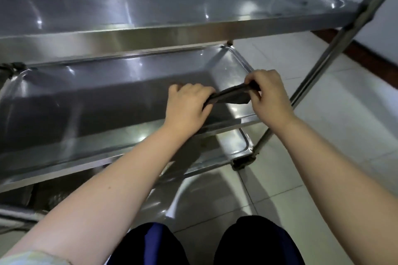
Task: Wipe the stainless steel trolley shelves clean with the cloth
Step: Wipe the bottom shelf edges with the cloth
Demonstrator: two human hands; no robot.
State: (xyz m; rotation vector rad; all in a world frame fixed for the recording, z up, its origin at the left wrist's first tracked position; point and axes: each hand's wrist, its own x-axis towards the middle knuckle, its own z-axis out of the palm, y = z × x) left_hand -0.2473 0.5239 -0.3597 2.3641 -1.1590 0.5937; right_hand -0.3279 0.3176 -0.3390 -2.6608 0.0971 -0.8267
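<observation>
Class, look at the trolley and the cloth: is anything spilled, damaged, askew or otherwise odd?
Nothing stands out: no spill or plain damage shows. The dark cloth is gripped between the left hand and right hand above the middle shelf.

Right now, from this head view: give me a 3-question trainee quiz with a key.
1. Which hands hold the cloth? A: left only. B: right only. C: both.
2. True or false: the cloth lies spread flat on the floor.
3. Fill in: the cloth is held above the ___ shelf of the trolley.
Key: 1 C, the left hand and right hand each grip an end. 2 false, it is stretched between them. 3 middle, the middle shelf.
</observation>
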